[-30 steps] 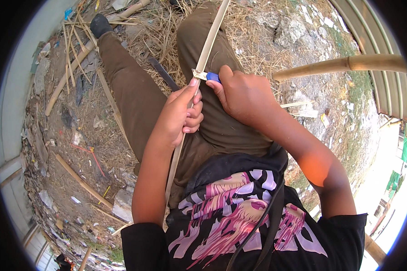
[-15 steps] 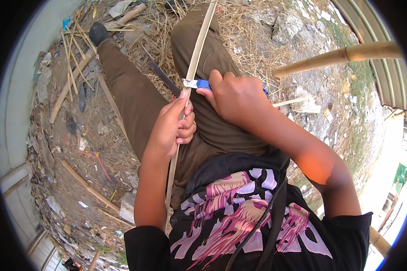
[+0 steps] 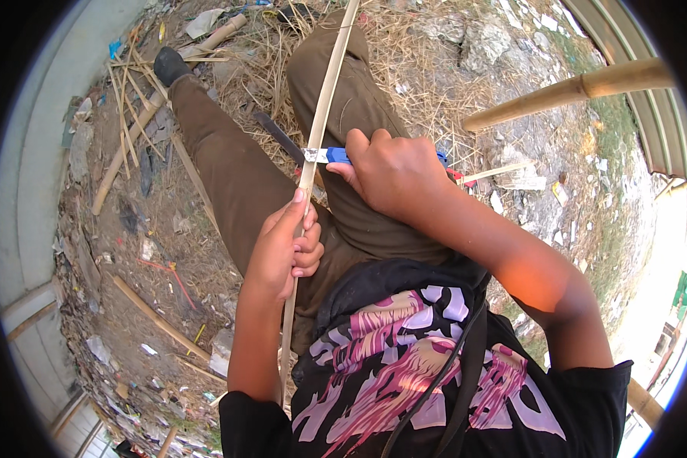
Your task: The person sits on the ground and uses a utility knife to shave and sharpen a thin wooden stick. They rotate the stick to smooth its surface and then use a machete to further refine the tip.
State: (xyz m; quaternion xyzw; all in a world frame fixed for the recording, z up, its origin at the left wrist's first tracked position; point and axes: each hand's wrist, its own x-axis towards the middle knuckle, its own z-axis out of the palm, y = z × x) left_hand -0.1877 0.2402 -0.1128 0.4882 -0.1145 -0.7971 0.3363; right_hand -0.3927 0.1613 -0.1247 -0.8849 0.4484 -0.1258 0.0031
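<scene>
My left hand (image 3: 286, 248) is closed round a long pale bamboo strip (image 3: 326, 95), its thumb lying along the strip. The strip runs from the top edge, over my bent right leg, down past my left forearm. In my right hand (image 3: 393, 169) is a blue utility knife (image 3: 336, 156), gripped in the fist. Its short blade, smeared with white, rests across the strip just above my left thumb. Beyond the blade, a dark flat blade-like tool (image 3: 277, 136) lies between my legs, partly hidden by the strip.
Thin split strips (image 3: 130, 114) lie over a bamboo pole (image 3: 103, 183) at the left. A thick bamboo pole (image 3: 565, 95) juts in from the right. Dry shavings (image 3: 259, 84) and litter cover the ground. Metal sheeting (image 3: 618, 38) borders the far right, and a pale wall (image 3: 30, 175) the left.
The knife has shifted slightly down and left along the strip. My left hand has also come a little lower, and its thumb is now farther below the blade.
</scene>
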